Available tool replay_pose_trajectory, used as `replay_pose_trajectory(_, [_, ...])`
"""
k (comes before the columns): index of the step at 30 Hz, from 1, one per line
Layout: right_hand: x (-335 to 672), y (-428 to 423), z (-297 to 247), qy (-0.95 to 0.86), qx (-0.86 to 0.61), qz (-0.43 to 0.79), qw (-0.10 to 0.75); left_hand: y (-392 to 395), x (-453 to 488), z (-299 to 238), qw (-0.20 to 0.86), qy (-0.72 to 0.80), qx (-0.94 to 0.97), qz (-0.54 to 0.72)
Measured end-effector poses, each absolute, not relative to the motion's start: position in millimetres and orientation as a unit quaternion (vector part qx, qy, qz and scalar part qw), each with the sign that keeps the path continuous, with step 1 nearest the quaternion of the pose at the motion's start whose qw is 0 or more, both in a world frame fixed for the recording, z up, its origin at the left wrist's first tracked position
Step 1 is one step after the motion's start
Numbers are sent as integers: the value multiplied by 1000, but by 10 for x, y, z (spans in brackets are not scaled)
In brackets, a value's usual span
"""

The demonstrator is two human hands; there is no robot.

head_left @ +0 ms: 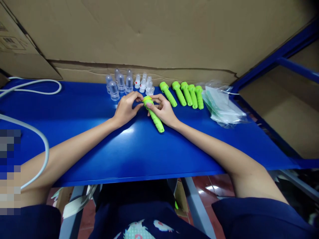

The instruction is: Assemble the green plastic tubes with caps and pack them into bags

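Note:
A lime-green flashlight (156, 120) with a yellow ring (147, 98) at its wide head is tilted between my hands above the table. My right hand (163, 109) is closed round the upper body, just below the head. From the other side, the bent fingers and thumb of my left hand (128, 108) pinch at the head by the yellow ring. Just beyond my hands stand several small white pieces (143, 85), some with a red dot. Several clear plastic domed caps (121, 83) stand to their left.
Several more green flashlights (184, 94) lie in a row at the back right. Beside them is a clear plastic bag (221, 103) with white and green contents. Cardboard (149, 33) walls the back of the blue table (149, 159). A white cable (40, 136) loops at left.

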State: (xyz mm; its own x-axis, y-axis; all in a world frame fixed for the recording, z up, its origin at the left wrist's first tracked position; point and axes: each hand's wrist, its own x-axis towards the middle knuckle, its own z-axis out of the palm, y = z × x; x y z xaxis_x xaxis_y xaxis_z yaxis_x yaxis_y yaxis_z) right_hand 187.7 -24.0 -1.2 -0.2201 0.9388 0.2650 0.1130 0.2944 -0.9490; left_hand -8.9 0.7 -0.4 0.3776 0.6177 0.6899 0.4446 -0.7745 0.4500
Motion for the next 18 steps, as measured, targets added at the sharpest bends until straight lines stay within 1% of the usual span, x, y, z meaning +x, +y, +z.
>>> replay_pose_trajectory(5, [1896,-219,-34,-657,-375,459,467,6,-90,-5,89,325,817,468])
replay_pose_trajectory(12, [1938,-201,-42,-679,-375,454,438,8,-91,-11,101,322,812,477])
replay_pose_trajectory(18, [1910,-187,-48,-672,-377,454,447,6,-83,-5,106,303,816,481])
